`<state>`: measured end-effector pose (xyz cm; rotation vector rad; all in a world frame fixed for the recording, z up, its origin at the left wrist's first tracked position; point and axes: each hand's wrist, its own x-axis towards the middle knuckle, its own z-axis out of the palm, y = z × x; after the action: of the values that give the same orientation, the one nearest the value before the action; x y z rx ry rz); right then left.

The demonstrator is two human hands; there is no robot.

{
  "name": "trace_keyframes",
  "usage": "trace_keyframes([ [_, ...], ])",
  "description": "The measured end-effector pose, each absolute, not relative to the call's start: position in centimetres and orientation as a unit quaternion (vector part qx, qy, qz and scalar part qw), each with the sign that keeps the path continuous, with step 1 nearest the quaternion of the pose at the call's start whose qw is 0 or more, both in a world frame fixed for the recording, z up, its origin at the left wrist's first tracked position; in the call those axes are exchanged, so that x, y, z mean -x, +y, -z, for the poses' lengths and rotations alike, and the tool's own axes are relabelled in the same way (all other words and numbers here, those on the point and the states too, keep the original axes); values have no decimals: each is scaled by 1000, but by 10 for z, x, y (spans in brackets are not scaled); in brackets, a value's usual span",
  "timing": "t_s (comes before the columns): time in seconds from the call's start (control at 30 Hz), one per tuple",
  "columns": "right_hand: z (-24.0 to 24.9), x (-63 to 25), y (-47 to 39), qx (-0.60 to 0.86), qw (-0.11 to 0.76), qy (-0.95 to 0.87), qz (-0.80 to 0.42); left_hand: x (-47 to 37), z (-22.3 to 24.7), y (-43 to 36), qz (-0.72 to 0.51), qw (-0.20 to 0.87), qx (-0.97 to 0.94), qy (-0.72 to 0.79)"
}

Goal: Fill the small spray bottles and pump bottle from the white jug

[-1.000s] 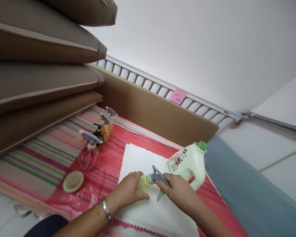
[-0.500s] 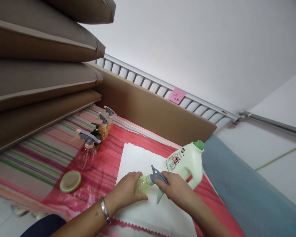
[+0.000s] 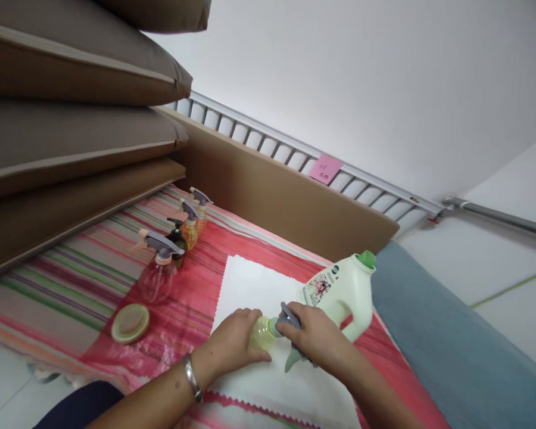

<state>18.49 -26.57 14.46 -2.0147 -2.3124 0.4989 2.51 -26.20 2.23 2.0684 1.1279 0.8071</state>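
Observation:
A small yellow-tinted clear spray bottle (image 3: pixel 262 333) lies tilted on its side over a white cloth (image 3: pixel 245 286) with zigzag edges. My left hand (image 3: pixel 234 342) is wrapped round its body. Around the bottle's grey-green spray head (image 3: pixel 290 316), the fingers of my right hand (image 3: pixel 317 336) are closed. The head is still joined to the bottle by its pale green collar. Just beyond my right hand stands a large pale green jug (image 3: pixel 348 292) with a flower label and an open green mouth.
On the left, a pink spray bottle (image 3: pixel 158 277), a dark pump bottle (image 3: pixel 177 238) and more spray bottles stand in a row. A round yellow-green lid (image 3: pixel 130 323) lies nearer. Stacked cushions (image 3: pixel 71 131) rise at the left; a brown board (image 3: pixel 268 185) runs behind.
The spray head has turned in my right hand, whose fingers now cover more of it. My left hand keeps its hold on the bottle. The whole view has shifted slightly.

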Motion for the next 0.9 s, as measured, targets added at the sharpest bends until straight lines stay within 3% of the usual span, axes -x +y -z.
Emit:
trace_keyframes([
  [0.37,-148,-182,-247,662,3,-695,-280,-29,-22,-266,-300,307,-794,432],
  [0.67,-153,-180,-256,657,41,-696,-287,-28,-23,-265,-302,317,-788,434],
  [0.9,-158,-193,-264,647,115,-645,-389,-27,-20,-263,-310,310,-789,431],
])
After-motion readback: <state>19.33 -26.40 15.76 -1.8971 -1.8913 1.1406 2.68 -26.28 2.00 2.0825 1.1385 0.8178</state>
